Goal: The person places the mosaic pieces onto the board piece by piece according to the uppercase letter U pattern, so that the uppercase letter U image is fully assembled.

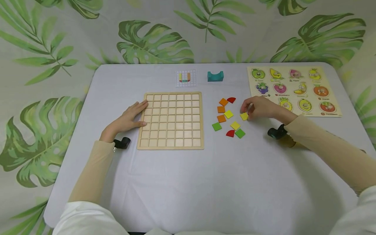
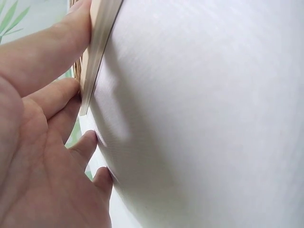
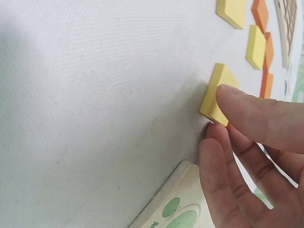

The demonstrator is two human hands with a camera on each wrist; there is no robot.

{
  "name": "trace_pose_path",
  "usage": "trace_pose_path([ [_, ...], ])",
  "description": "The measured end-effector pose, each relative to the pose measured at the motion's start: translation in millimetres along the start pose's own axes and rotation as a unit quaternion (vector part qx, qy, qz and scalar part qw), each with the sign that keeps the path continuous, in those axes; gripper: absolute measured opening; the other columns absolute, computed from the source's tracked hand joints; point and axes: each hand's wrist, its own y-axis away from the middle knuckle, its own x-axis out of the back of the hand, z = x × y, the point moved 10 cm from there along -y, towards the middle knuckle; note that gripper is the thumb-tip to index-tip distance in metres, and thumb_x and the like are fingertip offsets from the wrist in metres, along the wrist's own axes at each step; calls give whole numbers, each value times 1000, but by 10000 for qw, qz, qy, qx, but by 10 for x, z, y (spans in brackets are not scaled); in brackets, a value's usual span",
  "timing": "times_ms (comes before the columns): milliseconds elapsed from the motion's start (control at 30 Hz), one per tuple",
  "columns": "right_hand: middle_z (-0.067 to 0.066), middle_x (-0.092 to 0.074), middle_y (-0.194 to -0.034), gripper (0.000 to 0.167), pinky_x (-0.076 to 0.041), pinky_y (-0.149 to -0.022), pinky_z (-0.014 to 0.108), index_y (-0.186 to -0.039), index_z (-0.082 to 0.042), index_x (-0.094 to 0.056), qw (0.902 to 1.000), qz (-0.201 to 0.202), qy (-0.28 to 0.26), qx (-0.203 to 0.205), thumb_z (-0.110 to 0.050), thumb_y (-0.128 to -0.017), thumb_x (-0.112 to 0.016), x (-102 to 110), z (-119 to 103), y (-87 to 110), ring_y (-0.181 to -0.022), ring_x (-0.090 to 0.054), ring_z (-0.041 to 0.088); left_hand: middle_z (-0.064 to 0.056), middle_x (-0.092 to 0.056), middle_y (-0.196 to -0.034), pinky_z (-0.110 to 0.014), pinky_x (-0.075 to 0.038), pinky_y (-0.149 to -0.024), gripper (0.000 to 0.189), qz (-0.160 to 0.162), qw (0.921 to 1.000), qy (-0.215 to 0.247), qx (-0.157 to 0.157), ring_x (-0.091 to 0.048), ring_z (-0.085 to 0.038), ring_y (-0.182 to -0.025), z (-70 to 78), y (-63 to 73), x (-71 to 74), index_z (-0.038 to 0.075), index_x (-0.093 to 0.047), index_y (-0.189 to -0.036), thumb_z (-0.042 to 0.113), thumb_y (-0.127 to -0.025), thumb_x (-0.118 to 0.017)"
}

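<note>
My left hand [image 1: 127,118] lies at the left edge of a wooden grid board [image 1: 171,148], its fingers stretched and the thumb apart. Up close in the left wrist view, thumb and forefinger touch the board's rim [image 2: 97,47], while the other fingertips meet the tablecloth. To the right of the board, my right hand [image 1: 261,107] pinches a yellow square tile [image 3: 213,95], thumb on its face and fingertips at its edge. Left of that hand lie loose tiles: orange squares [image 1: 221,109], other yellow squares [image 1: 228,114], green squares [image 1: 240,133] and red quarter-circles [image 1: 230,133].
A small printed pattern card [image 1: 186,83] and a teal notched block [image 1: 215,76] stand behind the board. At the back right lies a fruit puzzle board [image 1: 293,112], partly under my right wrist. White cloth [image 1: 182,182] covers the table.
</note>
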Motion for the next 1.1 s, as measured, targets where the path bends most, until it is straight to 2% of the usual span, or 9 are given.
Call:
trace_pose_path([
  [167,9,-63,-95,23,-48,-82,42,-94,-2,-65,9994,-10,317,165,10,-76,-72,-28,-86,0,-87,-54,28,-15,-4,-159,-58,5,-110,80,27,10000,-13,3,6,-38,-143,-3,-1,7,0,-13,-152,20,-93,-63],
  [367,9,-60,-88,21,-47,-77,37,-90,-3,-64,9988,-75,360,336,9,-75,-73,-26,-131,-11,-84,-51,27,-15,-4,-159,-58,6,-110,80,39,10000,-41,22,7,-38,-143,-1,1,4,0,-13,-152,20,-93,-63],
  [467,9,-58,-88,17,-45,-76,35,-91,-3,-65,9993,-212,121,283,6,-78,-71,-15,-99,-25,-86,-51,27,-15,-3,-159,-57,6,-110,80,22,10000,-23,-2,7,-38,-143,6,0,2,0,-12,-152,20,-93,-63],
  [600,9,-57,-90,13,-44,-76,34,-98,-2,-66,9980,-412,-481,71,1,-85,-67,25,-38,-43,-89,-50,26,-14,-3,-159,-56,5,-111,81,2,10000,-57,-18,6,-38,-143,-9,3,5,2,-12,-153,22,-94,-63],
  [833,13,-59,-92,20,-53,-75,30,-107,5,-61,9857,-682,-1537,102,-4,-90,-65,78,-105,-120,-84,-57,27,-14,-3,-159,-57,2,-111,80,-37,9999,-126,12,5,-36,-144,-61,17,11,3,-13,-153,24,-94,-63],
  [1100,13,-58,-94,20,-53,-79,28,-108,6,-61,9817,-625,-1783,223,-5,-91,-64,26,-403,-386,-85,-59,27,-13,-4,-159,-62,0,-109,80,-28,9999,-170,-11,4,-38,-143,-47,12,21,2,-13,-153,22,-94,-63],
])
